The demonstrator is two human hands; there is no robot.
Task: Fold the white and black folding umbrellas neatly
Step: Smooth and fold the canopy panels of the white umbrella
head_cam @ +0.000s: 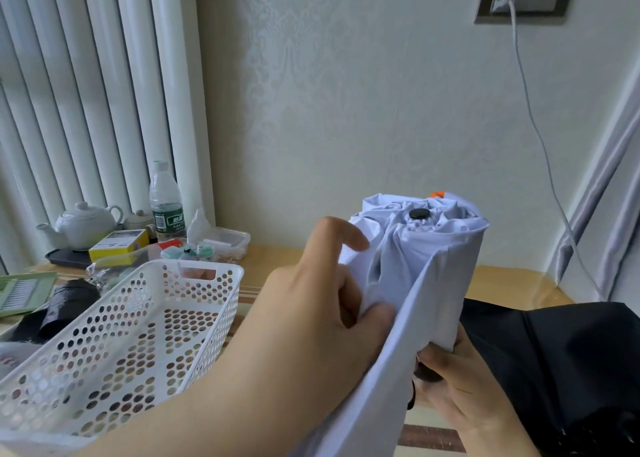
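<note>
The white folding umbrella [440, 269] stands upright in front of me, its pale cloth bunched round a black top cap, with a loose flap running down toward me. My left hand [322, 318] pinches folds of its cloth on the left side. My right hand [457, 384] grips the umbrella's dark handle below, partly hidden by the flap. The black umbrella [561, 359] lies loosely spread on the table at the right, behind my right hand.
A white perforated basket [131, 321] stands at the left on the wooden table [512, 280]. Behind it are a white teapot [83, 224], a water bottle [165, 203], a yellow box and small boxes. A charging cable [540, 138] hangs from the wall socket.
</note>
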